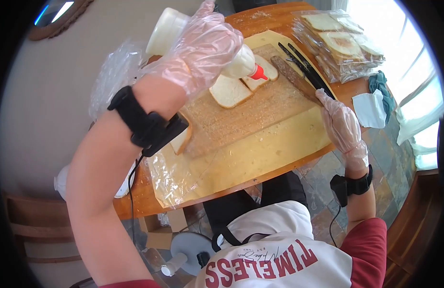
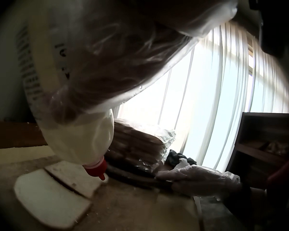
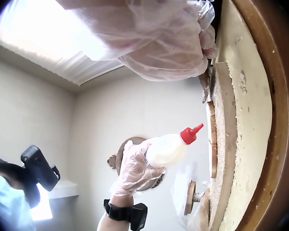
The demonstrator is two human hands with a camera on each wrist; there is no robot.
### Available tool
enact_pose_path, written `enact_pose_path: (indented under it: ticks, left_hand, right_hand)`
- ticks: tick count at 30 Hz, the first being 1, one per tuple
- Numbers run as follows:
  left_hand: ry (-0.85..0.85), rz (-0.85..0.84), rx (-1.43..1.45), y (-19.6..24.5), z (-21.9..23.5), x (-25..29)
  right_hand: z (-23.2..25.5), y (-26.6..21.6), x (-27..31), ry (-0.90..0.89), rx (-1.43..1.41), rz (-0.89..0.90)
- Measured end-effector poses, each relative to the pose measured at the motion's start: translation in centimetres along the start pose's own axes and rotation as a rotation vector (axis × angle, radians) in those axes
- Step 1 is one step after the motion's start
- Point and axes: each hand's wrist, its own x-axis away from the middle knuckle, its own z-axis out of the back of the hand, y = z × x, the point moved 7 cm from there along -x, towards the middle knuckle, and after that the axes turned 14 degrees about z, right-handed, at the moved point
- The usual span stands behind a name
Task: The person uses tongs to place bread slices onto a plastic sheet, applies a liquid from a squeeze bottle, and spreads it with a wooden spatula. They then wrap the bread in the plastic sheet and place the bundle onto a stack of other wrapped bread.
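My left hand (image 1: 205, 50), in a clear plastic glove, grips a squeeze bottle (image 1: 242, 63) of pale cream contents. The bottle is tipped, its red nozzle (image 1: 258, 73) pointing down over the bread. Two cut bread pieces (image 1: 230, 92) lie side by side on the crumb-strewn cutting board (image 1: 222, 127); the bottle partly covers them in the head view. At the board's right edge, my gloved right hand (image 1: 342, 125) holds the near end of a long, brown-coated knife (image 1: 294, 77). Its handle is hidden in the fingers.
Two long black strips (image 1: 303, 60) lie beside the knife. Bagged bread slices (image 1: 344, 41) are stacked at the back right, near a white cloth (image 1: 370, 109). Another bread slice (image 1: 183, 138) sits below the left wrist. Clear plastic bags (image 1: 118, 72) stand at the left.
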Motion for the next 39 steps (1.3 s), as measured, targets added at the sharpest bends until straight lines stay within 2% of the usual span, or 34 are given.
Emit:
enact_pose_path:
  ticks: [9,12,18,21,23,25,28,29,32,35,39]
  left_hand:
    - [-0.062,0.049,-0.062,-2.5,-0.8,0.1]
    - [-0.058,0.058,-0.075,-2.5,-0.5,0.8]
    - [-0.034,0.100,-0.060,-3.4,-0.1,1.9]
    - [-0.026,0.116,-0.054,-3.8,0.4,2.6]
    - [-0.051,0.139,-0.056,-4.1,0.4,2.9]
    - [-0.052,0.147,-0.065,-4.3,0.1,3.1]
    - [-0.045,0.143,-0.042,-3.7,0.0,2.9]
    - [-0.038,0.142,-0.030,-3.5,0.1,2.7]
    - [-0.019,0.126,-0.038,-3.3,-0.2,2.4]
    - [-0.081,0.197,-0.025,-4.5,-0.4,2.6]
    - [-0.246,0.343,-0.057,-6.7,-2.1,2.7]
  right_hand:
    - [1.1,-0.6,-0.2,0.036,-0.051,0.030]
    - [0.1,-1.3,-1.5,-0.084,0.020,0.008]
    - [-2.1,-2.8,-5.2,-0.081,0.069,0.091]
    - [-1.8,-5.1,-3.8,0.036,0.036,0.288]
    - [-1.3,-5.1,-2.5,0.026,0.027,0.301]
    - [-0.5,-5.2,-2.4,-0.142,0.087,0.233]
    - [-0.8,-3.3,-3.1,-0.121,0.161,0.186]
    - [-1.3,-3.0,-3.6,-0.183,0.187,0.122]
    - [-1.4,-4.3,-3.1,0.065,0.045,0.345]
    - [-1.1,-5.4,-2.0,-0.170,0.119,0.253]
    - [0.0,-4.3,-1.4,-0.138,0.086,0.223]
